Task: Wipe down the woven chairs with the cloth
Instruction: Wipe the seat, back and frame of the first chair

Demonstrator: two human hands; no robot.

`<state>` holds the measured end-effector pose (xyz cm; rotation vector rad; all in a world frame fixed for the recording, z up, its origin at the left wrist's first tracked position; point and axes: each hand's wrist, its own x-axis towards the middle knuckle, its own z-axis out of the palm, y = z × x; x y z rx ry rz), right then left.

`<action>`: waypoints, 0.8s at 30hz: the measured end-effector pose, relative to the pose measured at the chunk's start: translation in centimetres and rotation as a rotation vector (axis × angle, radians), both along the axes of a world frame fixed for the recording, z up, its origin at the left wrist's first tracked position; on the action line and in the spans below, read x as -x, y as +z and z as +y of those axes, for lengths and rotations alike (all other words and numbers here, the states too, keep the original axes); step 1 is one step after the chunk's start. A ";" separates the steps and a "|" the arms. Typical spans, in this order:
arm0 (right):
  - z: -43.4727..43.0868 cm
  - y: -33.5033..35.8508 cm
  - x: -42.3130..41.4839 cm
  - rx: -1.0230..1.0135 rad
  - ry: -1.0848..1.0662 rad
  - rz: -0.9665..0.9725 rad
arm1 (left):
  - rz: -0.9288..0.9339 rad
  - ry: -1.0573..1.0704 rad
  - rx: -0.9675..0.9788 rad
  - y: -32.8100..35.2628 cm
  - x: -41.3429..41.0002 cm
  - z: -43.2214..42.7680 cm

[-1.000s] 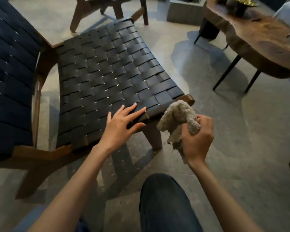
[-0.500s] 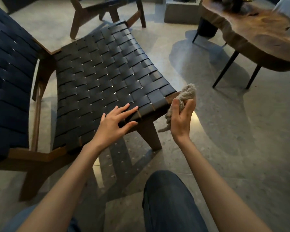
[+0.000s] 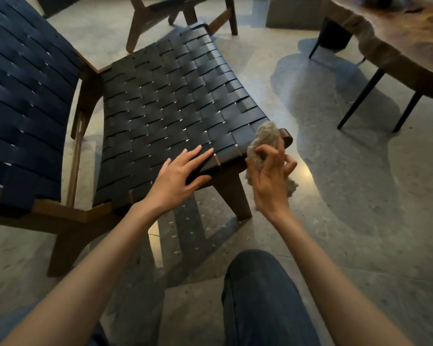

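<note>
Chairs number two. The woven chair [image 3: 175, 103] fills the view from 9 to 1 o'clock, and a second chair [image 3: 160, 8] shows only its wooden legs and dark seat edge at 12 o'clock. There is one cloth [image 3: 264, 136], two hands, one live-edge wooden table [image 3: 398, 46] on thin dark legs at 2 o'clock, one grey block [image 3: 295, 11] at 1 o'clock, and one knee in blue jeans [image 3: 260, 295] at 6 o'clock.

The floor [image 3: 335, 221] is pale speckled stone, lightly glossy, with soft shadows under the furniture; the room is dim.

The woven chair has black crossed straps on a brown wooden frame. Its back stands at 9 o'clock and its seat opens toward 3 o'clock, with the near side rail running from 8 to 3 o'clock.

The left hand [image 3: 178, 178] lies flat on the near edge of the seat, fingers straight, spread and pointing to 2 o'clock, thumb hanging over the rail. The right hand [image 3: 270, 181] has its fingers curled round the beige, fluffy cloth at the seat's near front corner. The bunched cloth has its long axis from 11 to 5 o'clock, and whether it touches the wood cannot be told.
</note>
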<state>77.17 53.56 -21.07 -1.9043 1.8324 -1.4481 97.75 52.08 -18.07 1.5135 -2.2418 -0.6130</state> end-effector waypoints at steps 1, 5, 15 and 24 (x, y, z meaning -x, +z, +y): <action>-0.3 0.2 0.3 0.007 -0.028 -0.046 | -0.006 0.024 -0.005 -0.1 -0.2 0.5; -0.1 0.1 -1.9 -0.005 -0.081 -0.098 | 0.067 0.043 -0.138 0.2 -1.3 1.6; 2.4 -1.4 -3.8 -0.067 0.239 0.164 | -0.113 0.183 -0.082 -0.5 -5.8 4.8; 2.5 -0.4 -6.8 -0.125 0.452 0.218 | -0.257 0.200 -0.022 0.1 -7.1 5.3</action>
